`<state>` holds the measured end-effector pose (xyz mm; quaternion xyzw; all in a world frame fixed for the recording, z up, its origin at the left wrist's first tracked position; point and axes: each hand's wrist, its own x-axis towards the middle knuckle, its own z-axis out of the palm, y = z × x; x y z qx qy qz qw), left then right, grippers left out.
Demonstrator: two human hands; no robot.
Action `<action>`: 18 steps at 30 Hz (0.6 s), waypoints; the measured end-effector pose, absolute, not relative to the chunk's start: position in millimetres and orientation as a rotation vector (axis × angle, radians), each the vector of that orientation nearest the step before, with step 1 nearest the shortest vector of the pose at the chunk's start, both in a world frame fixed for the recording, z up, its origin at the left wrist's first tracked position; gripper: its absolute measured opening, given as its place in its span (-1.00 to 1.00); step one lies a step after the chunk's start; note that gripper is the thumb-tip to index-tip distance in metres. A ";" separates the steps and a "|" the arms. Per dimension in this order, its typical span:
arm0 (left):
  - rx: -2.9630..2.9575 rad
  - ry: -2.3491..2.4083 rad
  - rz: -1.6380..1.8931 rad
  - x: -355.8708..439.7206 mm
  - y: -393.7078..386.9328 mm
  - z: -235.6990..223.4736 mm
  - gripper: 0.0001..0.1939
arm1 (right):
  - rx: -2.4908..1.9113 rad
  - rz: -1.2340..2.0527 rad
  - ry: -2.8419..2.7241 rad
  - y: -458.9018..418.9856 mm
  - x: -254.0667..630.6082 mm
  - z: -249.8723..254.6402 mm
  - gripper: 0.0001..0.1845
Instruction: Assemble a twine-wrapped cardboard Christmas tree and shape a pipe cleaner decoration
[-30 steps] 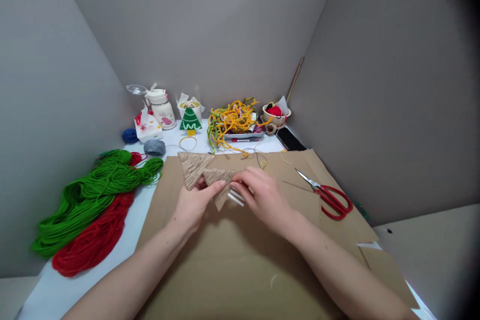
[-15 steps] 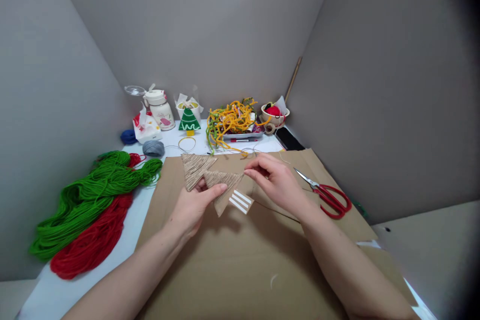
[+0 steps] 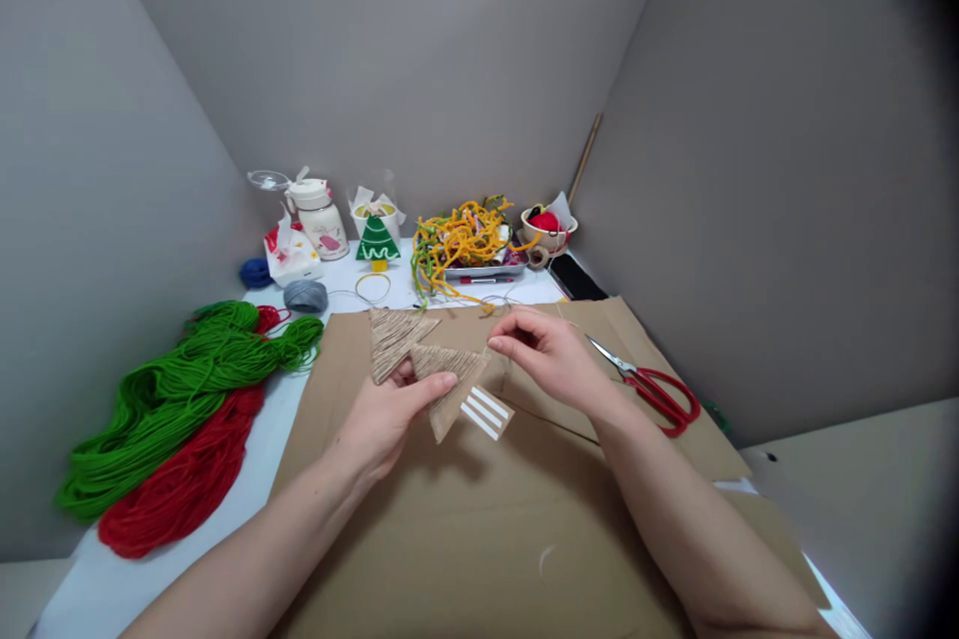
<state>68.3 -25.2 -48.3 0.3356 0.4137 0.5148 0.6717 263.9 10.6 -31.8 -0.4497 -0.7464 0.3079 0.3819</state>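
Observation:
My left hand (image 3: 401, 409) grips a tree-shaped cardboard cutout (image 3: 450, 411), its thumb pressed on the front. Brown twine (image 3: 397, 339) is wound in close rows over the upper tiers. A bare cardboard corner shows at the lower tier, and the trunk end carries white strips (image 3: 485, 412). Beside the cutout's right tip, my right hand (image 3: 543, 354) is closed in a pinch on the twine at the edge. A loose length of twine (image 3: 554, 422) trails under the right wrist along the cardboard. Both hands are above the cardboard sheet (image 3: 420, 559).
Red-handled scissors (image 3: 659, 394) lie right of my right hand. Green yarn (image 3: 165, 399) and red yarn (image 3: 187, 489) lie left. Along the back stand a bottle (image 3: 322, 220), a green tree ornament (image 3: 379, 242), a tray of yellow yarn (image 3: 479, 270) and a bowl (image 3: 550, 235).
The cutout has shifted slightly right and tilted a little, its trunk end lower. My right hand keeps its pinch near the same spot at the cutout's edge.

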 end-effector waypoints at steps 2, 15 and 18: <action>0.748 0.922 1.146 67.9 -25.9 -48.0 -0.42 | -1.133 0.868 -1.880 14.1 264.3 -35.8 -0.87; 0.493 0.940 1.383 69.9 -23.6 -41.7 -0.70 | -0.933 1.136 -1.797 -4.4 210.0 -88.3 -0.80; 0.456 0.933 1.459 73.2 -24.4 -44.1 -0.68 | -1.040 0.772 -1.986 -19.1 198.0 -93.3 -0.75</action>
